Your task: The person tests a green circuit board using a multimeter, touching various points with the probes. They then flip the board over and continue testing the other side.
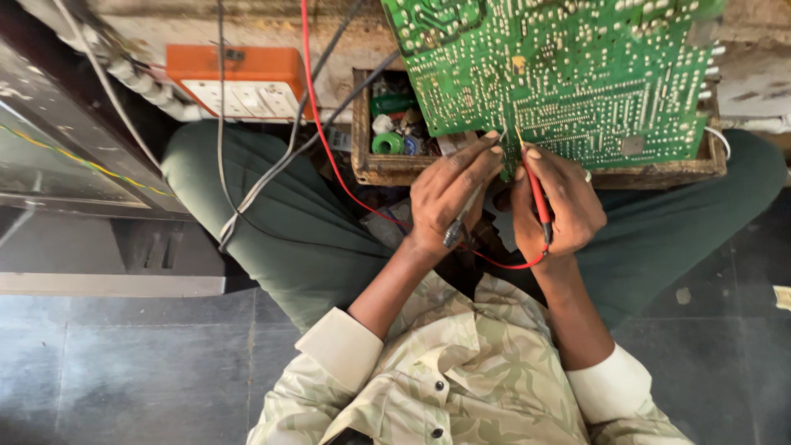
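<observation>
A large green circuit board [568, 74], solder side toward me, leans on a wooden box [375, 169] in front of my crossed legs. My left hand [449, 194] grips a black test probe [463, 216] with its tip at the board's lower edge. My right hand [556, 206] pinches a red test probe [537, 194], its tip touching the board close beside the black one. A red lead [329, 140] runs from the red probe up past the box.
The wooden box holds a green tape roll [387, 142] and small parts. An orange and white socket board [239, 82] lies to the far left with grey cables [272, 169] crossing my left knee. A grey metal cabinet [66, 156] stands at left. Dark tiled floor [124, 363] lies below.
</observation>
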